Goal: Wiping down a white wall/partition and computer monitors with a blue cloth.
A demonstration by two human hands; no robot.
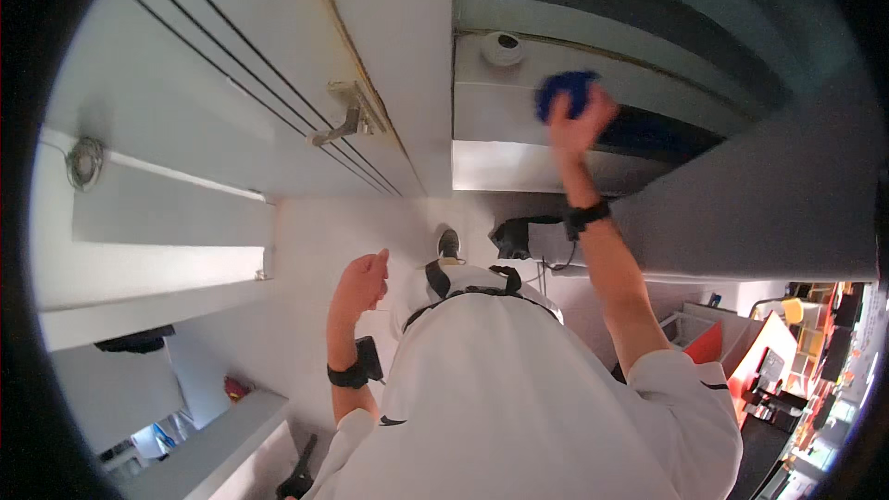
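My right hand [583, 121] is raised at the upper right and grips a crumpled dark blue cloth [561, 94], held against or just before a glass pane [625, 69]. Whether the cloth touches the glass cannot be told. A round white object with a dark opening [503, 48] shows up and left of the cloth, on or behind the pane. My left hand [362, 282] hangs low at the left of my body with its fingers curled, and nothing shows in it. Both wrists wear black bands.
A white door or panel with a metal handle [340, 128] and dark cables [257, 69] stands at the upper left. A grey partition [757, 187] rises at the right. Near my feet lies a black bag or cloth [515, 237]. A red-sided bin [703, 344] is at the lower right.
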